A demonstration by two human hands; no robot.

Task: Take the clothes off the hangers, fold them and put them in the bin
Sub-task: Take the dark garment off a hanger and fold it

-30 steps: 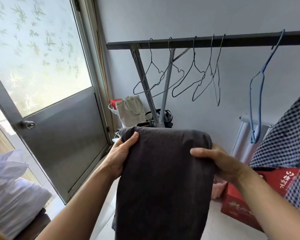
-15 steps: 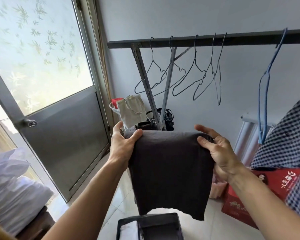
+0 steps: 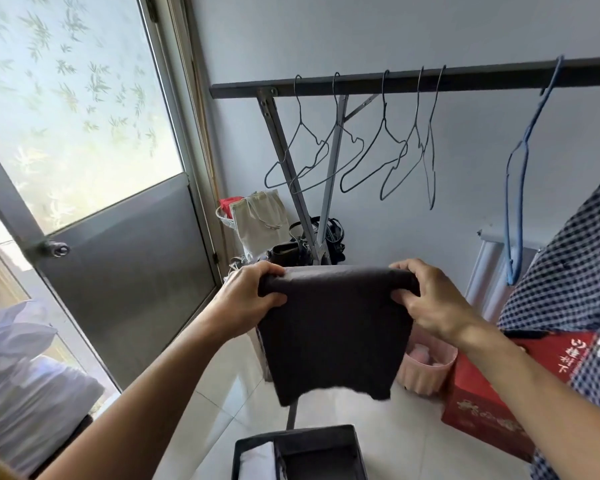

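A dark grey garment [image 3: 333, 334] hangs folded in front of me, held by its top fold. My left hand [image 3: 248, 299] grips the left end of that fold and my right hand [image 3: 426, 299] grips the right end. Directly below, at the bottom edge of the view, stands a black fabric bin [image 3: 326, 445] with something white folded in its left part. Several empty wire hangers [image 3: 354, 150] and a blue hanger [image 3: 516, 188] dangle from the dark rail [image 3: 482, 76]. A checked garment [image 3: 575, 271] hangs at the right edge.
A metal-framed glass door [image 3: 118, 244] stands on the left, with white bedding [image 3: 21, 375] beside it. Bags [image 3: 260, 220] crowd the corner behind the rack's legs. A pink basket [image 3: 426, 368] and a red box [image 3: 492, 403] sit on the tiled floor at right.
The garment has been folded shorter, so its lower edge now hangs higher. Both hands have closed over the top fold, and the black bin has come into sight below.
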